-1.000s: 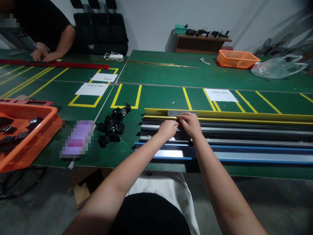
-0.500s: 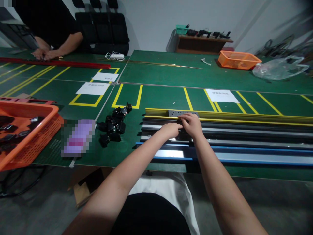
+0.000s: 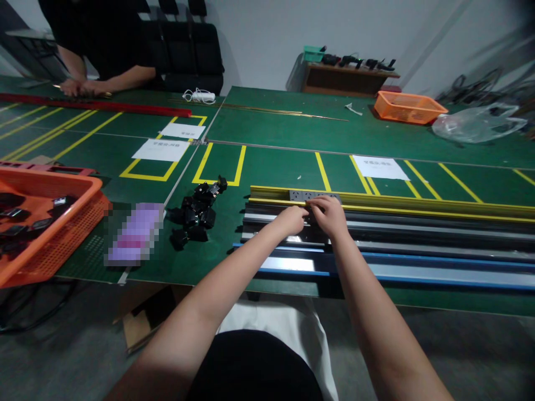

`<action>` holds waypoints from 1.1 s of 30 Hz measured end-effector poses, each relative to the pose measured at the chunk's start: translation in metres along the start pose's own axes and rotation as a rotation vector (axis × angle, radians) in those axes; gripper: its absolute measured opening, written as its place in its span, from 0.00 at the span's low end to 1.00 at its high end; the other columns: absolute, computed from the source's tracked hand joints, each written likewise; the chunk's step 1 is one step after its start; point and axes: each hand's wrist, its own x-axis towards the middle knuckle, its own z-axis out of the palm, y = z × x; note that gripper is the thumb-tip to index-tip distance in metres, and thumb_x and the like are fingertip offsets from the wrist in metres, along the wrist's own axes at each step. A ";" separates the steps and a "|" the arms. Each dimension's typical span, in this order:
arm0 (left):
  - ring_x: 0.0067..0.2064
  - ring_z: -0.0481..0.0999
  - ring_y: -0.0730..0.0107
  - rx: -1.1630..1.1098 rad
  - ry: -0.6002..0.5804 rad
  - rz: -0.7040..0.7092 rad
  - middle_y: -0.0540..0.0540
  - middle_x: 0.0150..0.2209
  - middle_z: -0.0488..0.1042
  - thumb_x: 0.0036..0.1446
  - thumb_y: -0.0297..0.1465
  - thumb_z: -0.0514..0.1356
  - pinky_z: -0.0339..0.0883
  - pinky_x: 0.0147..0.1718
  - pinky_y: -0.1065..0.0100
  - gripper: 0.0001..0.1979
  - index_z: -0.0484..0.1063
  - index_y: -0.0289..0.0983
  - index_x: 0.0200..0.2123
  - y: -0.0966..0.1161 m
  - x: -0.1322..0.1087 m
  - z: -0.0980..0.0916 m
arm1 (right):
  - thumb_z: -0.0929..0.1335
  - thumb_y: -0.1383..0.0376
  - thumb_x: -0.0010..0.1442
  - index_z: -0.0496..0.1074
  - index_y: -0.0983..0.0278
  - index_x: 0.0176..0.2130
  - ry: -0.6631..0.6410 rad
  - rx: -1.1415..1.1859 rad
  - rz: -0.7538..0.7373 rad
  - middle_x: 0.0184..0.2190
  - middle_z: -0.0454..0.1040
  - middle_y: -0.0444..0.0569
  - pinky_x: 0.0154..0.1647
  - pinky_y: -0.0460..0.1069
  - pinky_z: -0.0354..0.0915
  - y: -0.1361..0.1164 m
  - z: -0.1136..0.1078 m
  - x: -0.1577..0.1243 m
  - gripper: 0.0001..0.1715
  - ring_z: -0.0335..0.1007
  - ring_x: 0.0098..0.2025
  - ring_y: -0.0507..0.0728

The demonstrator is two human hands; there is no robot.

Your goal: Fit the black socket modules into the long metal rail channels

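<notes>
Both of my hands meet over a row of long metal channels in front of me. My left hand (image 3: 292, 221) is curled, its fingertips near those of my right hand; what it grips, if anything, is hidden. My right hand (image 3: 331, 216) has bent, pinching fingers by the near edge of the yellow channel (image 3: 418, 208); the thing between them is too small to make out. Just beyond the fingers, a grey strip of socket modules (image 3: 297, 196) sits inside the yellow channel. Black-and-silver channels (image 3: 393, 234) and a blue channel (image 3: 438, 271) lie nearer to me, partly under my wrists.
Black socket-like parts (image 3: 196, 211) are heaped left of the channels. An orange basket (image 3: 90, 223) of black parts stands far left, beside a blurred purple item (image 3: 136, 234). Across the table, a person (image 3: 96, 50) works at a red channel (image 3: 137, 107). Another orange basket (image 3: 409, 108) is back right.
My hands stay almost in place, with only small finger shifts. The whole view has moved slightly. Across the table, the person's hands have shifted, and a thin gold-coloured piece shows by them.
</notes>
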 end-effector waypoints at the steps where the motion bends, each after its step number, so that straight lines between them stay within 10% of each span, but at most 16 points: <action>1: 0.55 0.73 0.65 -0.017 0.089 -0.002 0.43 0.53 0.76 0.57 0.21 0.50 0.63 0.57 0.68 0.21 0.77 0.37 0.49 -0.004 -0.008 -0.003 | 0.64 0.64 0.59 0.80 0.59 0.39 -0.007 0.004 0.001 0.40 0.78 0.50 0.47 0.58 0.63 0.000 -0.001 0.000 0.15 0.70 0.44 0.62; 7: 0.52 0.73 0.62 0.079 0.543 -0.283 0.41 0.48 0.76 0.61 0.25 0.50 0.63 0.56 0.65 0.18 0.76 0.37 0.48 -0.047 -0.084 -0.045 | 0.66 0.69 0.51 0.79 0.59 0.42 -0.048 -0.008 -0.032 0.43 0.76 0.51 0.50 0.60 0.62 0.000 -0.004 -0.001 0.19 0.68 0.47 0.63; 14: 0.58 0.65 0.42 0.333 0.518 -0.927 0.33 0.55 0.68 0.60 0.36 0.56 0.64 0.52 0.46 0.18 0.68 0.38 0.52 -0.101 -0.147 -0.075 | 0.63 0.76 0.45 0.79 0.60 0.43 -0.052 -0.020 -0.023 0.43 0.75 0.52 0.50 0.60 0.62 0.002 -0.003 -0.001 0.28 0.67 0.48 0.64; 23: 0.55 0.72 0.47 0.255 0.518 -0.996 0.34 0.54 0.63 0.58 0.32 0.58 0.63 0.54 0.49 0.14 0.65 0.37 0.48 -0.120 -0.143 -0.069 | 0.61 0.77 0.43 0.79 0.60 0.42 -0.045 -0.009 0.011 0.44 0.76 0.52 0.50 0.60 0.62 0.007 -0.001 0.000 0.30 0.66 0.48 0.64; 33: 0.55 0.71 0.51 0.119 0.795 -0.779 0.33 0.55 0.63 0.56 0.25 0.60 0.63 0.56 0.53 0.20 0.67 0.35 0.52 -0.123 -0.147 -0.063 | 0.60 0.79 0.41 0.79 0.62 0.41 -0.033 -0.023 0.018 0.42 0.77 0.51 0.49 0.57 0.62 0.010 0.001 0.000 0.32 0.68 0.48 0.62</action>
